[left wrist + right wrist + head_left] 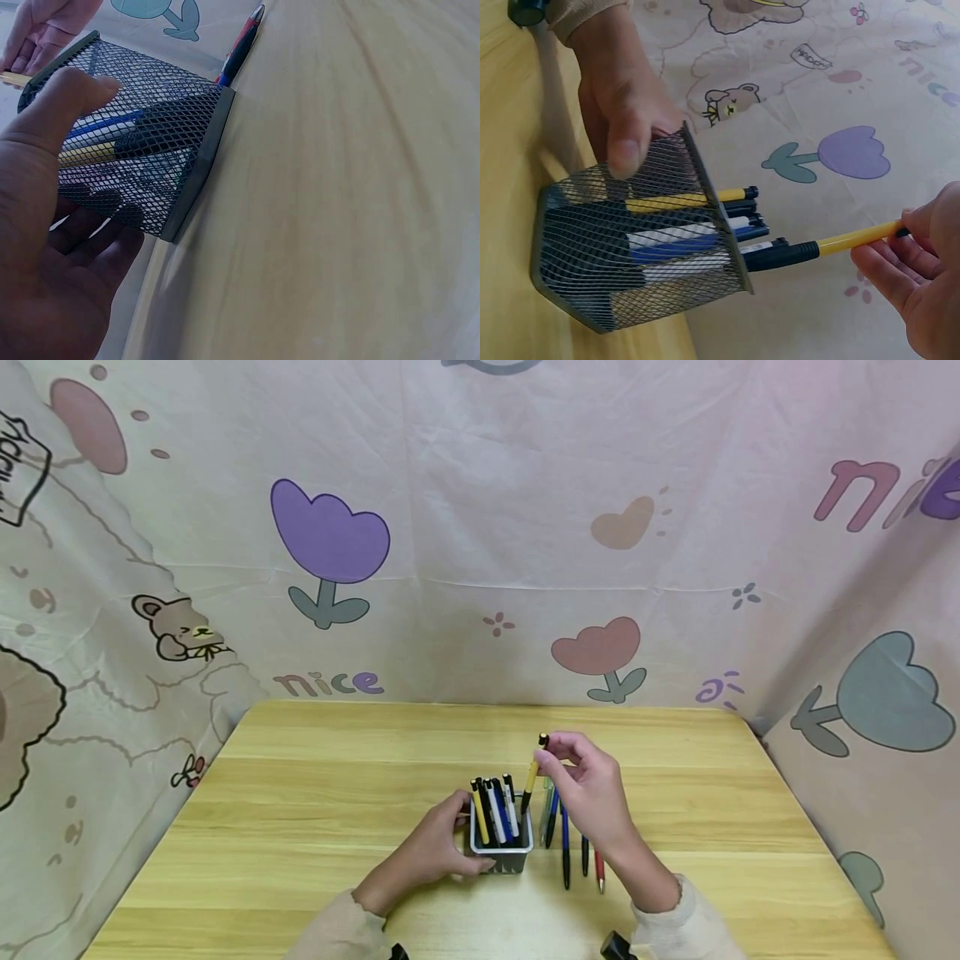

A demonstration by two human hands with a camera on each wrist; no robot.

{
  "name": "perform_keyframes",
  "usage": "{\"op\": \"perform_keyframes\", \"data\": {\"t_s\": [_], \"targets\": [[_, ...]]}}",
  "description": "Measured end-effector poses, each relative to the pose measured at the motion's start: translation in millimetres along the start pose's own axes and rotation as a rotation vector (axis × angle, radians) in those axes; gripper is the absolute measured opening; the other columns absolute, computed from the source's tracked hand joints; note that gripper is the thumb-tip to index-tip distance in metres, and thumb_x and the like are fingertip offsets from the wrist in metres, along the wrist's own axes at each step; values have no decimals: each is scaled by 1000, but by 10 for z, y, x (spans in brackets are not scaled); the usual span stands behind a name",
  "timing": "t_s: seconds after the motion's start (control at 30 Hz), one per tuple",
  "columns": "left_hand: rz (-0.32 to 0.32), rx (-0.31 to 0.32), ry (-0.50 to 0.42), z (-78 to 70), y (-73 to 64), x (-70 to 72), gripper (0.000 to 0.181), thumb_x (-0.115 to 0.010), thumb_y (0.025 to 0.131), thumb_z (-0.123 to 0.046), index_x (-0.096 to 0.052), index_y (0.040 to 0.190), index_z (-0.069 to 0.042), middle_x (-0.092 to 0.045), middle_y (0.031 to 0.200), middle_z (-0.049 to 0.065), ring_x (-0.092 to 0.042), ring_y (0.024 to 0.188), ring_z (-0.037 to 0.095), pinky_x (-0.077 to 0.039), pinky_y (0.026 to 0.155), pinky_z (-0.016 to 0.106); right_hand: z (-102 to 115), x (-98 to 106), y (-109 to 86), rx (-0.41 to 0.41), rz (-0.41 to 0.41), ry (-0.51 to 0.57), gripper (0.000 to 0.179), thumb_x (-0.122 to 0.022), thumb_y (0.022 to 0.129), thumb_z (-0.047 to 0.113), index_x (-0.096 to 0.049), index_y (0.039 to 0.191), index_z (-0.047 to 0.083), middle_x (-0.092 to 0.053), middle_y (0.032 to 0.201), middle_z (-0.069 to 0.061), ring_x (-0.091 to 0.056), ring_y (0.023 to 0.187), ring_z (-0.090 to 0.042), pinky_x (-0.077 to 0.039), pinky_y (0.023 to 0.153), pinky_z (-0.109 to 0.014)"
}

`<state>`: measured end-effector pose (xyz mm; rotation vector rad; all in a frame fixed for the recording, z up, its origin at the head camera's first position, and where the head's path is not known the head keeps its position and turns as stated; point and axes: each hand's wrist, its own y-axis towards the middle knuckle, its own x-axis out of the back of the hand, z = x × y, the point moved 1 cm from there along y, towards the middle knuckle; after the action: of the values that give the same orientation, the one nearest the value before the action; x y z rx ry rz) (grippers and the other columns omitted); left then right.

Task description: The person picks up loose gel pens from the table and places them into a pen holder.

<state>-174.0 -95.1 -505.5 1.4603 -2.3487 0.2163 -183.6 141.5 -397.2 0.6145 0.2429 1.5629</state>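
My left hand (442, 839) grips the side of a black mesh pen holder (161, 120) that stands upright on the table, thumb on the near side and fingers round the far side. Several pens fill it, among them a yellow pen (480, 812), white ones and a blue one. Between thumb and fingertips my right hand (588, 785) pinches the top of another yellow pen (851, 240) with a black grip. This pen slants down, its black lower end right at the holder's rim in the right wrist view.
Right of the holder, several loose pens lie on the wooden table (337, 760), including a blue pen (566, 852) and a red pen (600, 870). A printed cloth (465, 527) hangs behind the table and along both sides.
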Motion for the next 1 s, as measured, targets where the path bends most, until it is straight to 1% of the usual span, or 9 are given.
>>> {"op": "perform_keyframes", "data": {"t_s": [0.1,0.23,0.37,0.47,0.57,0.73,0.87,1.0], "targets": [[0,-4,0,1,0,-2,82,-94,69,-16,-50,136,-4,-62,136,13,-66,127,33,-56,110,34,-30,-22,-28,-3,12,-16,12,-72,95,2,-67,106,-2,-71,92,-14,-73,80,-12,-67,73,-26],[-2,-7,7,1,-4,1,82,-95,69,-17,-50,137,-4,-62,136,13,-66,127,34,-56,110,35,-70,-39,-65,-29,33,-38,13,-72,95,4,-68,106,-2,-71,90,-11,-73,80,-15,-68,74,-27],[-3,-7,1,0,-6,5,83,-94,69,-17,-50,137,-3,-62,136,13,-66,127,34,-57,109,34,-96,-60,-92,-43,54,-68,14,-73,95,5,-69,106,-2,-72,91,-10,-75,80,-18,-67,75,-24],[-3,-10,-8,1,-5,6,82,-94,69,-16,-50,136,-3,-63,135,13,-66,127,33,-57,109,33,-116,-82,-109,-28,59,-114,14,-74,93,5,-70,105,-1,-73,90,-9,-75,78,-19,-67,73,-22],[-6,-15,-11,2,-3,6,81,-94,69,-16,-50,136,-4,-63,135,13,-67,126,32,-56,109,33,-137,-106,-127,-4,58,-173,13,-77,91,4,-72,103,0,-75,88,-7,-74,75,-17,-65,68,-20],[-11,-22,-12,-2,0,4,82,-95,68,-15,-51,136,-4,-63,135,12,-67,126,32,-56,110,33,-182,-139,-155,19,56,-253,14,-80,87,3,-74,100,1,-75,85,-5,-68,71,-6,-63,62,-20],[-11,-27,-7,-7,-1,2,81,-95,68,-13,-51,135,-4,-63,134,12,-67,126,32,-56,110,33,-214,-157,-171,6,62,-287,14,-81,86,3,-74,99,1,-75,84,-4,-64,71,-3,-61,62,-19],[-12,-32,1,-10,-2,3,81,-95,68,-14,-51,135,-4,-64,134,11,-67,125,31,-56,110,31,-240,-168,-182,-20,83,-302,13,-80,88,5,-74,98,0,-75,83,-3,-64,71,-2,-61,63,-18]]}}
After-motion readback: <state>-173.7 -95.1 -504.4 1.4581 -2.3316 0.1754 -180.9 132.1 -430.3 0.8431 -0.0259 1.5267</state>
